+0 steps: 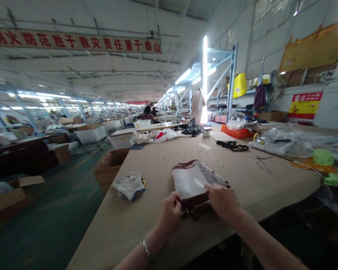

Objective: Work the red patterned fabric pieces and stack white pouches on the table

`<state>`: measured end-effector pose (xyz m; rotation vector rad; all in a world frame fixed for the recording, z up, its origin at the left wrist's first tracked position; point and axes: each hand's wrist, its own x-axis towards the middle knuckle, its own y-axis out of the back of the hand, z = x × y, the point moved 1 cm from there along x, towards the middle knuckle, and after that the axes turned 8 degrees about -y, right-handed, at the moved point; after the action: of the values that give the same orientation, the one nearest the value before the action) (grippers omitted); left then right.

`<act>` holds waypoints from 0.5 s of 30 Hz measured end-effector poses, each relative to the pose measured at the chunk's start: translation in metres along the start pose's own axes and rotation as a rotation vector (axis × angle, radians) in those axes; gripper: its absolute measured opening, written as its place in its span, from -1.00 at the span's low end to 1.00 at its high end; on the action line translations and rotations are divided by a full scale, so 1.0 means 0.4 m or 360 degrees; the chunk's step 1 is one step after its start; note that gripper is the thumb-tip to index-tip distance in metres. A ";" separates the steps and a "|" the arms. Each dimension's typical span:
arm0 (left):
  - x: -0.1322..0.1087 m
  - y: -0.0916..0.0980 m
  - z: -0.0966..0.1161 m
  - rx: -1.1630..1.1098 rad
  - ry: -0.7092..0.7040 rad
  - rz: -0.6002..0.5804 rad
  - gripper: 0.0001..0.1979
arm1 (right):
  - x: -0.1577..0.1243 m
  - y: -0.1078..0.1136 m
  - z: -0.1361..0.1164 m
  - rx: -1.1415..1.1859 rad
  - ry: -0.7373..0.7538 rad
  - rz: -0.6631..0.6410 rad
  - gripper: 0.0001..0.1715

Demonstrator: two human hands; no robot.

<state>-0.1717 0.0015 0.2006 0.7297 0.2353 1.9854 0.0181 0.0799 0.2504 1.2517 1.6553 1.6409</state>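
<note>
In front of me on the table lies a small stack of dark reddish-brown fabric pieces (195,201), with a white sheet (187,182) covering much of its top. Grey and brown layers fan out along its right side. My left hand (169,212) is closed, thumb and fingers pinching the stack's near left corner. At the near right edge, my right hand (224,198) is closed over the sheet and the fabric, thumb side on top. A pale work glove (130,185) with a blue cuff rests to the left of the stack.
The brown-covered table (157,234) also bears a black strap (232,145), an orange tray (238,132), thread snippers (261,163) and clear plastic bags (295,138). Beside its left edge stands a cardboard box (108,168). Fabric and bags lie along the far edge.
</note>
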 end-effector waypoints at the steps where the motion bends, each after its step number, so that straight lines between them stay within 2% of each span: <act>1: 0.000 -0.003 0.007 -0.0297 0.0122 0.0133 -0.96 | -0.015 0.003 -0.008 0.0020 0.0033 0.0033 -0.66; 4: -0.008 -0.006 0.069 -0.1182 0.0437 0.0445 -0.81 | -0.072 -0.012 -0.021 0.0055 0.0102 -0.0039 -0.64; 7: -0.034 -0.013 0.142 -0.1703 0.0613 0.0487 -0.69 | -0.119 -0.050 -0.006 0.0274 0.0061 -0.0179 -0.59; 9: -0.063 -0.033 0.162 -0.1841 0.0704 0.0426 -0.66 | -0.138 -0.069 0.022 0.0699 -0.0051 -0.0174 -0.66; 11: -0.105 -0.066 0.155 -0.1861 0.0775 0.0216 -0.65 | -0.156 -0.080 0.060 0.1343 -0.0273 -0.0162 -0.62; 13: -0.154 -0.103 0.138 -0.1808 0.0783 -0.0227 -0.63 | -0.182 -0.086 0.096 0.1843 -0.0509 -0.0189 -0.56; 15: -0.197 -0.131 0.126 -0.1752 0.0734 -0.0716 -0.59 | -0.219 -0.090 0.121 0.2012 -0.0633 -0.0232 -0.61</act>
<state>-0.0765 -0.0454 0.1863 -0.4563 -0.3888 1.4904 0.0900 0.0347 0.1864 1.7214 2.4426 0.0473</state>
